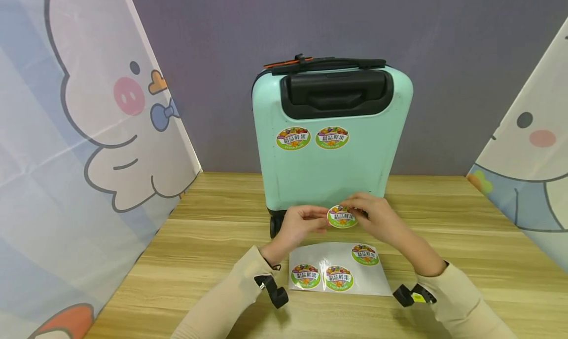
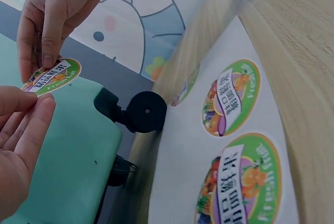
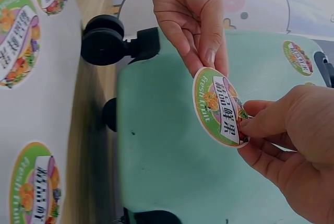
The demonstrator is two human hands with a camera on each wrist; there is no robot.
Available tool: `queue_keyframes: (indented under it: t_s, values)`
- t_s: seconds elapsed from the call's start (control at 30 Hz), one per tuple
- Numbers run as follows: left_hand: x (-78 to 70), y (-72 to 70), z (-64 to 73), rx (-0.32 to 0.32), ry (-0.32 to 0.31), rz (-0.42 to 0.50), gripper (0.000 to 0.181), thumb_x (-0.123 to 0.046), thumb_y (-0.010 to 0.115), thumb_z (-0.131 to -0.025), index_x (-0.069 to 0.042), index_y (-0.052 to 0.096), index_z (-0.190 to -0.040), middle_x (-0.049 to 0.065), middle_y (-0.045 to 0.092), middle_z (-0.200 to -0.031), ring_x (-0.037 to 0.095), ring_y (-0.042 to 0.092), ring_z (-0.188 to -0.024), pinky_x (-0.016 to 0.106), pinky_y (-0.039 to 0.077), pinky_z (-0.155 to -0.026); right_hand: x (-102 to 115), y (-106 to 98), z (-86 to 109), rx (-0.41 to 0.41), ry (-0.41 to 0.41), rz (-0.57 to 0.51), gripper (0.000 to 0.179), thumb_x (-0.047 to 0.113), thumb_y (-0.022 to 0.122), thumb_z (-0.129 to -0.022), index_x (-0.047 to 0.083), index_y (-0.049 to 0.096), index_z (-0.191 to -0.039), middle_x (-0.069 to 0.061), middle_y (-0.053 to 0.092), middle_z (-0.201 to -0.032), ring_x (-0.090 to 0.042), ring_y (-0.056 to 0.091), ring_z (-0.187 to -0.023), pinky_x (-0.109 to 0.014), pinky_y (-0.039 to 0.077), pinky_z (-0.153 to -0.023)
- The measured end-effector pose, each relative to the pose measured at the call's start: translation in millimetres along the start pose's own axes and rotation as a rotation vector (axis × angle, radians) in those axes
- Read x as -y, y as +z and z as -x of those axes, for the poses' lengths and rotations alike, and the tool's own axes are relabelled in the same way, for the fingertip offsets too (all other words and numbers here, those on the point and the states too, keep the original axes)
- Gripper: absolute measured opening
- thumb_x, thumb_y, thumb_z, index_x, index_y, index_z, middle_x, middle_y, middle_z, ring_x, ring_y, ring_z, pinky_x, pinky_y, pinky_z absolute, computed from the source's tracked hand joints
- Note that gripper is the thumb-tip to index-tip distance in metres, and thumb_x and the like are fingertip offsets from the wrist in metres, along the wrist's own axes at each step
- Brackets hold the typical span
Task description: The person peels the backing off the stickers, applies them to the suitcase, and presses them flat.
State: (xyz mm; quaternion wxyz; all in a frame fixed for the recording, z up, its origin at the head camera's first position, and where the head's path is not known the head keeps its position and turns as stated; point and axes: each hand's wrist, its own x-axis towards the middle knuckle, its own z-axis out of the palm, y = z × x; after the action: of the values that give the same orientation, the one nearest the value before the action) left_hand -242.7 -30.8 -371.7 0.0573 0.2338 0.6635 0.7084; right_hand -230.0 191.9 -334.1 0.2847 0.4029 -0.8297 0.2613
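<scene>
Friend: What lies closest to you?

Me: My sleeves (image 1: 224,302), then a white sheet (image 1: 319,254) on the wooden table (image 1: 186,260). On it I see a near-left sticker (image 1: 305,276), a near-middle sticker (image 1: 339,278) and a far-right sticker (image 1: 365,255).

Friend: And your hands?

Me: Just past the sheet. My left hand (image 1: 301,225) pinches the left edge of an oval, the held sticker (image 1: 340,219). My right hand (image 1: 376,216) grips its right end, thumb on the printed front, fingers behind.

Friend: Which hand is nearer to it?

Me: Neither; both touch it. It hangs between them, its long axis running side to side from one hand to the other, print towards me.

Friend: And from the suitcase?

Me: It's on my side of the mint suitcase (image 1: 319,176), in front of the lower part. I'd judge it apart from the shell; how far, I can't tell. Up on that face, under the black handle recess (image 1: 337,94), sit an upper-left sticker (image 1: 293,138) and an upper-right sticker (image 1: 332,137), side by side. Mine is held lower, roughly beneath the right one, its long axis lying much like theirs.

Friend: Behind it all?

Me: A grey wall (image 1: 328,18).
</scene>
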Motion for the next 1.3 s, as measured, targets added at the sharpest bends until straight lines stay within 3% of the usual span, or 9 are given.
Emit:
queue_keyframes:
  t_s: [0.13, 0.4, 0.67, 0.8, 1.0, 1.3]
  values:
    - [-3.6, 0.8, -2.7, -0.001, 0.004, 0.005, 0.025, 0.005, 0.071, -0.088, 0.013, 0.068, -0.112, 0.023, 0.072, -0.102, 0.041, 0.07, -0.091, 0.038, 0.061, -0.074, 0.7, -4.2, -3.8, -0.021, -0.019, 0.026, 0.033, -0.022, 0.07, -0.076, -0.001, 0.076, -0.1, -0.01, 0.07, -0.095, -0.013, 0.058, -0.068, -0.022, 0.046, -0.052]
    - [-17.2, 3.2, -4.8, 0.002, 0.028, -0.004, 0.027, 0.004, 0.07, -0.089, 0.011, 0.068, -0.115, 0.023, 0.071, -0.105, 0.029, 0.072, -0.087, 0.04, 0.061, -0.075, 1.5, -12.7, -12.5, -0.052, -0.038, 0.042, 0.034, -0.023, 0.071, -0.074, -0.002, 0.075, -0.1, -0.012, 0.069, -0.097, -0.025, 0.066, -0.078, -0.029, 0.052, -0.057]
    - [-22.5, 5.0, -8.5, 0.012, 0.063, 0.007, 0.028, 0.004, 0.068, -0.091, 0.009, 0.068, -0.118, 0.021, 0.071, -0.107, 0.048, 0.066, -0.097, 0.044, 0.06, -0.075, 1.0, -19.5, -16.6, -0.094, -0.064, 0.055, 0.037, -0.026, 0.07, -0.072, -0.003, 0.075, -0.1, -0.011, 0.069, -0.097, -0.026, 0.066, -0.084, -0.034, 0.053, -0.058]
    - [-27.4, 6.3, -9.4, 0.02, 0.073, 0.016, 0.03, 0.005, 0.066, -0.092, 0.01, 0.066, -0.121, 0.022, 0.069, -0.111, 0.048, 0.065, -0.102, 0.04, 0.06, -0.076, -0.3, -22.8, -19.7, -0.118, -0.08, 0.065, 0.036, -0.026, 0.071, -0.071, -0.003, 0.075, -0.099, -0.011, 0.07, -0.095, -0.026, 0.066, -0.084, -0.028, 0.051, -0.059]
    - [-34.6, 6.2, -11.6, 0.029, 0.09, -0.005, 0.032, 0.004, 0.067, -0.092, 0.01, 0.065, -0.123, 0.024, 0.068, -0.115, 0.035, 0.07, -0.099, 0.045, 0.059, -0.078, -0.4, -26.2, -24.6, -0.146, -0.094, 0.072, 0.037, -0.027, 0.071, -0.071, -0.004, 0.075, -0.099, -0.012, 0.07, -0.095, -0.026, 0.067, -0.084, -0.027, 0.051, -0.059]
    - [-44.6, 9.1, -14.7, 0.039, 0.1, 0.028, 0.035, 0.006, 0.064, -0.093, 0.01, 0.062, -0.127, 0.025, 0.066, -0.119, 0.046, 0.062, -0.109, 0.04, 0.06, -0.079, 0.7, -32.2, -31.3, -0.187, -0.083, 0.073, 0.035, -0.025, 0.072, -0.073, -0.003, 0.076, -0.1, -0.01, 0.072, -0.095, -0.026, 0.067, -0.086, -0.019, 0.05, -0.067]
